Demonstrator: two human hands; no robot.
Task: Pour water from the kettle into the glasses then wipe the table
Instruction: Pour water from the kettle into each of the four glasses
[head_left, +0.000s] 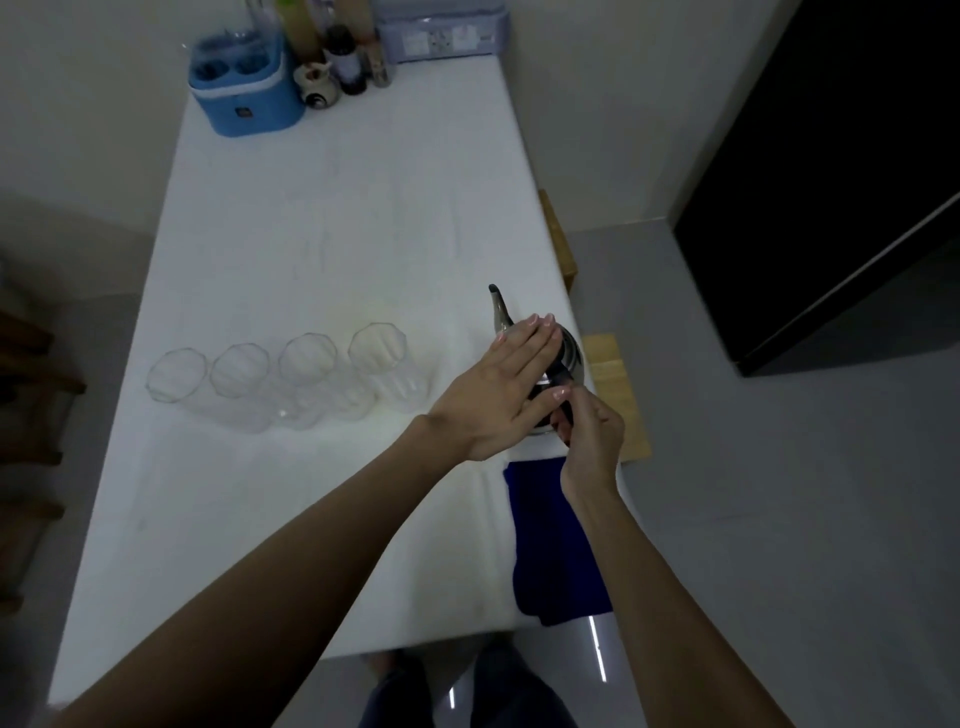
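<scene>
A steel kettle (570, 353) with a dark spout pointing away stands near the right edge of the white table (322, 218). My left hand (506, 382) lies flat on its lid, fingers straight. My right hand (589, 423) grips the kettle's dark handle from the near side. Several empty clear glasses stand in a row to the left of the kettle, from the leftmost glass (179, 379) to the rightmost glass (382, 358). A blue cloth (550, 551) lies at the table's near right corner, partly under my right forearm.
At the far end stand a blue box-shaped container (244, 98), dark bottles (345, 62) and a pale case (441, 34). A wooden board (621, 395) juts past the table's right edge. A dark cabinet (831, 171) stands at the right.
</scene>
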